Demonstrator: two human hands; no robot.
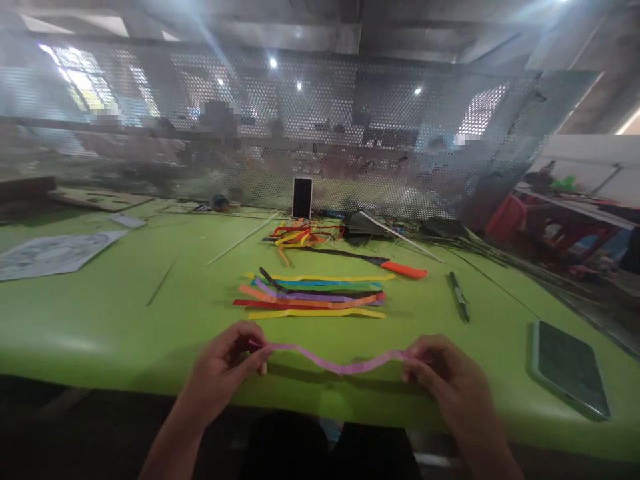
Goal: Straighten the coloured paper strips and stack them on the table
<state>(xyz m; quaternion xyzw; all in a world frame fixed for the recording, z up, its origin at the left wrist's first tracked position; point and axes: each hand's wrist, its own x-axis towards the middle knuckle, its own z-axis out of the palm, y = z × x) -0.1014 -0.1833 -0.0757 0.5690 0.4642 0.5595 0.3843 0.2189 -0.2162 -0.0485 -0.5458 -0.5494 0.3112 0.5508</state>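
A wavy pink paper strip (pixel 336 362) stretches between both hands just above the near edge of the green table (pixel 125 313). My left hand (pixel 226 368) pinches its left end. The strip's right end is pinched by my right hand (pixel 443 375). Beyond them lies a pile of coloured paper strips (pixel 313 295) in yellow, blue, purple, orange and red. Farther back sits a tangle of red and yellow strips (pixel 304 235).
An orange-handled knife (pixel 395 267) and a black pen (pixel 459 296) lie right of the strips. A phone (pixel 570 369) lies face down at the right edge. Another phone (pixel 302 197) leans on the perforated metal screen at the back. Printed paper (pixel 47 255) lies at far left.
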